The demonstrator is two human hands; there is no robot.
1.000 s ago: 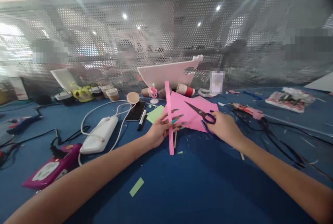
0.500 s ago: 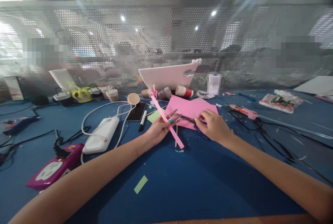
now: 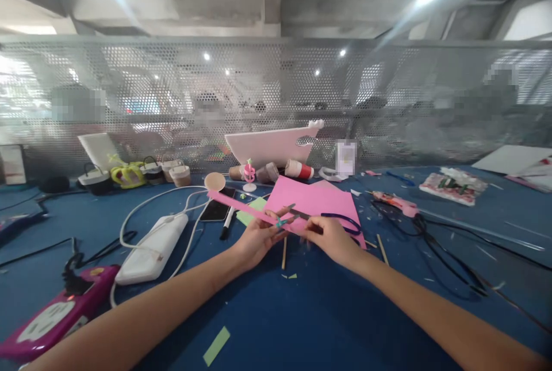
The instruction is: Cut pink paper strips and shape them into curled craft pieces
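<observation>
My left hand pinches a long pink paper strip that now lies almost level, its free end pointing left over the phone. Close against it on the right, my right hand also touches the strip's near end. Blue-handled scissors lie on the pink paper sheet just behind my right hand, apart from its fingers as far as I can tell. Both hands hover a little above the blue table.
A white power bank with cable, a black phone and a marker lie left. A magenta device sits at the near left. A pink glue gun and black cables are right. Cups and a white board stand against the mesh wall.
The strip has swung from upright to nearly level, pointing left. My right hand let the scissors down onto the pink sheet and moved to the strip. The view tilted up.
</observation>
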